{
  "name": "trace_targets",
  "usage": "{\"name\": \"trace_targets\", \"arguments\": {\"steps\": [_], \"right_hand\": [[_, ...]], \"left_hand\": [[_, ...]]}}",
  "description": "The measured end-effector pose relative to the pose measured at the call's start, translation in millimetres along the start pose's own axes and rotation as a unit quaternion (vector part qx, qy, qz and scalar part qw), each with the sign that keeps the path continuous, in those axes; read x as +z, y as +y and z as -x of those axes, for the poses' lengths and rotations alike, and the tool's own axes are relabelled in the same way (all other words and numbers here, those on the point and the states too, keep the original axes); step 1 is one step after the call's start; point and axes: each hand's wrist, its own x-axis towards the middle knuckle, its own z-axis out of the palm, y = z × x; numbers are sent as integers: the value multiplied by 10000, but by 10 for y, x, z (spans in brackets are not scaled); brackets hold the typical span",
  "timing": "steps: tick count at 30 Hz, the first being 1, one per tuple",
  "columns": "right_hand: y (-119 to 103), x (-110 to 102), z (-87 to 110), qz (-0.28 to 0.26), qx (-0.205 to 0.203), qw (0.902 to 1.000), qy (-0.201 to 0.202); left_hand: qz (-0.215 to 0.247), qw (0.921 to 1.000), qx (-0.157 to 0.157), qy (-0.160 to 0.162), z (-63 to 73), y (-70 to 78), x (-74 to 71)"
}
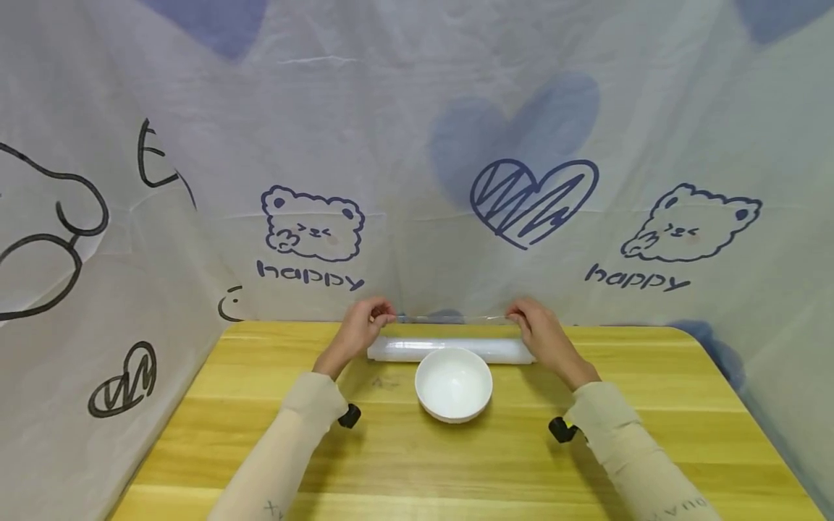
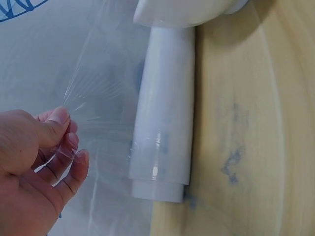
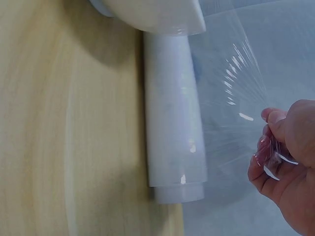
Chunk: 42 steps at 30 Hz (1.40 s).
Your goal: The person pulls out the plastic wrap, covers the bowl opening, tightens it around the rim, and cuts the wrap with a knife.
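Between the two hands a clear sheet of plastic wrap (image 2: 101,93) is stretched, its edge a thin shiny line in the head view. My left hand (image 1: 365,325) pinches one corner between thumb and forefinger. The opposite corner is pinched by my right hand (image 1: 539,329), with film gathered against its other fingers (image 3: 264,152). The sheet comes off a white roll of plastic wrap (image 1: 404,349) lying crosswise near the table's back edge. In front of the roll stands a white bowl (image 1: 453,385), upright, its inside bare; it hides part of the roll.
The wooden table (image 1: 443,470) ends just behind the roll, where a pale printed cloth (image 1: 417,181) hangs. More cloth rises along the left side. Black wrist cameras (image 1: 350,416) sit below both wrists.
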Motion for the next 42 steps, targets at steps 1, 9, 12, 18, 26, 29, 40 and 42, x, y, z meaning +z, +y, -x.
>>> {"name": "trace_targets", "arguments": {"steps": [1, 9, 12, 18, 26, 29, 40, 42], "right_hand": [[-9, -13, -2, -1, 4, 10000, 15], [-86, -114, -49, -19, -104, 9998, 140], [-118, -167, -72, -44, -181, 9996, 215], [-165, -276, -90, 21, -268, 9994, 235], [-270, -400, -126, 11, -480, 9983, 331], [-302, -426, -148, 56, -561, 9976, 391], [-457, -570, -189, 100, -560, 9971, 512], [-482, -594, -193, 105, -582, 9969, 527]], "left_hand": [[5, 10000, 21, -5, -4, 16, -12], [119, 9999, -23, 21, -27, 149, -120], [123, 9999, 22, 94, -45, 185, -142], [67, 9995, 190, 226, -74, 249, -181], [47, 9991, 195, 364, -96, 369, -283], [32, 9986, 232, 464, -93, 412, -323], [-114, 9974, 359, 615, -68, 559, -458], [-110, 9971, 393, 645, -58, 589, -482]]}}
